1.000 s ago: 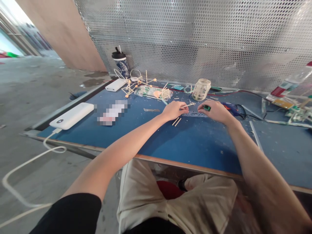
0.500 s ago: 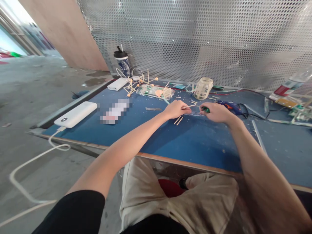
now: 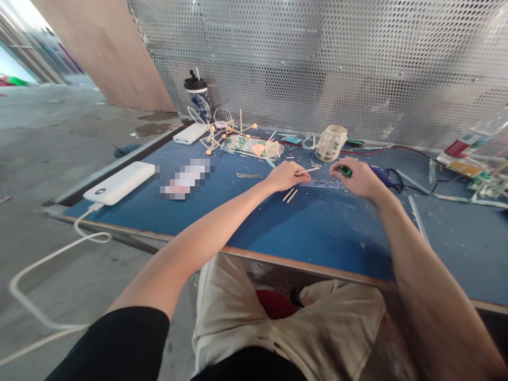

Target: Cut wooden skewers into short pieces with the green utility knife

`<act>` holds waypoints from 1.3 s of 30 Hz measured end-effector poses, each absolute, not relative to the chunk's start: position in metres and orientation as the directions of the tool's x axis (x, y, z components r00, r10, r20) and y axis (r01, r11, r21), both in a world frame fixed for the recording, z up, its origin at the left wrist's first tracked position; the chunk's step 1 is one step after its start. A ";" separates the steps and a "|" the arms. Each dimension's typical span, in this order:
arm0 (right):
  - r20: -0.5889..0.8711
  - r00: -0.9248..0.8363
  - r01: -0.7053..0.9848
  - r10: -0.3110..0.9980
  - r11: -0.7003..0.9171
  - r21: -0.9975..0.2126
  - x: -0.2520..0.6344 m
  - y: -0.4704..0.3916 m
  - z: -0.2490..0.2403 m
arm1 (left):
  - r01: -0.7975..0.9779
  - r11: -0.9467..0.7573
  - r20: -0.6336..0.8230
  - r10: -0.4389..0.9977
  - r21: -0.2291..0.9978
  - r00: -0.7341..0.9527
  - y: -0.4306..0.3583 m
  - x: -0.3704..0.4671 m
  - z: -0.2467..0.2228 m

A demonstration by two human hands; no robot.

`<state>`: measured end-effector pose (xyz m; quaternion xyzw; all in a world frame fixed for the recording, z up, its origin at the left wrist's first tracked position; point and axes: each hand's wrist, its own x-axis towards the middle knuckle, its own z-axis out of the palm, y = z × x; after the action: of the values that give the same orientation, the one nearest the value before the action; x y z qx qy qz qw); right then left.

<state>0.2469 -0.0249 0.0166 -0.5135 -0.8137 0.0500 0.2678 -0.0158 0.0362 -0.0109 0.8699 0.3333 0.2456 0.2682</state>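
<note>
My left hand (image 3: 289, 177) pinches a thin wooden stick (image 3: 307, 171) that points to the right, just above the blue table. My right hand (image 3: 353, 176) is closed round a small green-handled tool (image 3: 345, 171); its tip is too small to make out. Below and between the hands lies a clear patterned ruler (image 3: 327, 183), its left end by my left fingers. Two short sticks (image 3: 291, 196) rest in front of my left hand. A loose metal blade (image 3: 249, 175) lies to its left.
A glass jar (image 3: 332, 143) stands behind the hands. Stick frames with orange joints (image 3: 214, 138), a plastic packet (image 3: 243, 147), a lidded cup (image 3: 199, 98) and a white power bank (image 3: 119, 183) are to the left. A blue glue gun (image 3: 381, 176) lies beyond my right hand.
My right hand has moved right with the green-handled tool, away from the stick, and more of the ruler shows. My left hand has stayed almost in place.
</note>
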 end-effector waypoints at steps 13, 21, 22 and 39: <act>0.422 -0.286 0.819 0.860 0.448 -0.358 0.256 -0.024 0.012 | 0.460 -0.641 0.258 0.714 0.614 0.651 0.033 -0.016 -0.010; 0.349 -0.337 0.848 0.875 0.443 -0.292 0.245 -0.018 0.006 | 0.463 -0.647 0.267 0.714 0.605 0.648 0.032 -0.016 -0.010; 0.338 -0.333 0.855 0.880 0.433 -0.284 0.243 -0.018 0.007 | 0.465 -0.647 0.268 0.714 0.604 0.647 0.032 -0.016 -0.010; 0.237 -0.317 0.916 0.918 0.361 -0.173 0.234 -0.017 0.009 | 0.472 -0.672 0.288 0.702 0.571 0.651 0.031 -0.016 -0.008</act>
<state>0.2343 -0.0167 0.0091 -0.5651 -0.8115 0.0033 0.1485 -0.0160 0.0306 -0.0078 0.8791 0.3340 0.2508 0.2295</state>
